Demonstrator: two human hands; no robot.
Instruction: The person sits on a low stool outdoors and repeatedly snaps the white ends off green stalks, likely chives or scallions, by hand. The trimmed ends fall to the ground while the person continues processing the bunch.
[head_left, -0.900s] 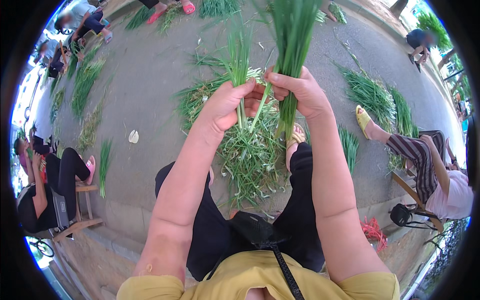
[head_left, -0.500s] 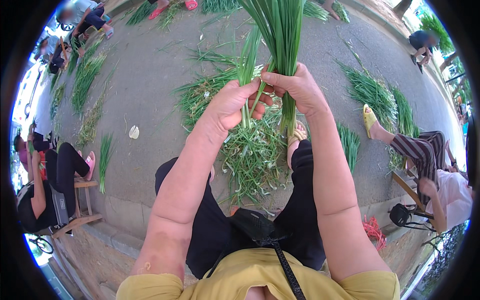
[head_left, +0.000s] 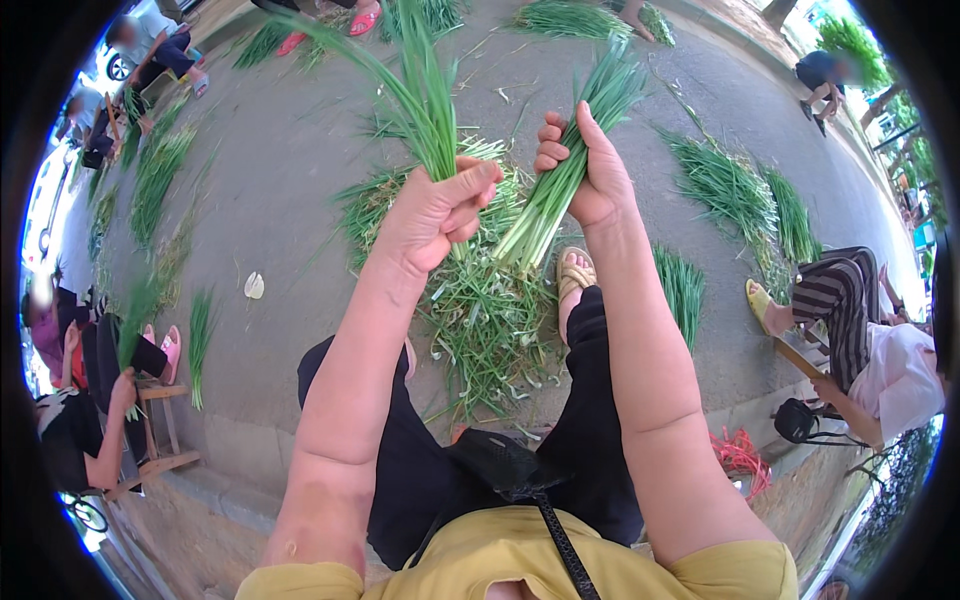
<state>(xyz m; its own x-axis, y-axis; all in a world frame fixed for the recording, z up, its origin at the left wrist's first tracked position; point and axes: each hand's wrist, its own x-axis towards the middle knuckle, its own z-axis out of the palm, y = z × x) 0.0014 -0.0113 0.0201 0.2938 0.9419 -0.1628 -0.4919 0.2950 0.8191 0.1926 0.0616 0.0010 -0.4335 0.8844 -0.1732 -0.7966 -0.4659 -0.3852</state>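
Observation:
My left hand (head_left: 437, 210) is closed round a bunch of garlic chives (head_left: 428, 110), whose long green leaves fan up and to the left, blurred at the tips. In my right hand (head_left: 598, 172) is a thicker bunch of garlic chives (head_left: 545, 212), tilted, with its pale stem ends pointing down and left. The right thumb lies along the stalks. The two hands are apart. Beneath them, between my feet, lies a heap of loose leaves and trimmings (head_left: 490, 325); more chives with pale ends lie at its far side, partly hidden by my left hand.
Bundles of chives (head_left: 725, 185) lie on the paving to the right, and others (head_left: 160, 175) to the left. A short bundle (head_left: 680, 295) is beside my right foot (head_left: 575, 275). Red string (head_left: 738, 455) lies near the kerb. Several people sit around on low seats.
My hands have moved apart from each other. The right bunch has come lower and tilted, its stem ends swinging left. The left bunch now sweeps up and to the left.

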